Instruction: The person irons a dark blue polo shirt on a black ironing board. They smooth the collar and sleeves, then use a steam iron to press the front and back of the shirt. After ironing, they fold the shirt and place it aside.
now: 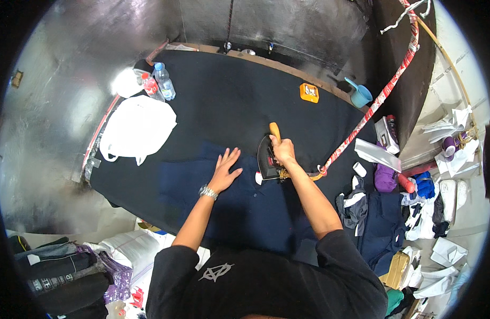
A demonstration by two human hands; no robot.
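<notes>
A navy garment [245, 207] is spread over the black-covered table [229, 95], with a small button on its front. Flat on the cloth lies my left hand [225, 172], fingers spread, holding nothing; a metal wristwatch [208, 192] is on that wrist. My right hand [283, 150] grips the handle of a pressing iron [264, 163], whose wooden knob [274, 129] sticks out beyond the fingers. The iron stands at the garment's upper right edge, beside a small white tag [259, 178]. A hose wrapped in red-and-white tape [366, 115] joins the iron's rear.
Left on the table are a white bag [139, 129] and plastic bottles [165, 81]. An orange dish [309, 93] and a blue dipper [360, 97] sit at the far right. Folded dark clothes [382, 227] lie right; a wrapped bundle [129, 247] stands lower left.
</notes>
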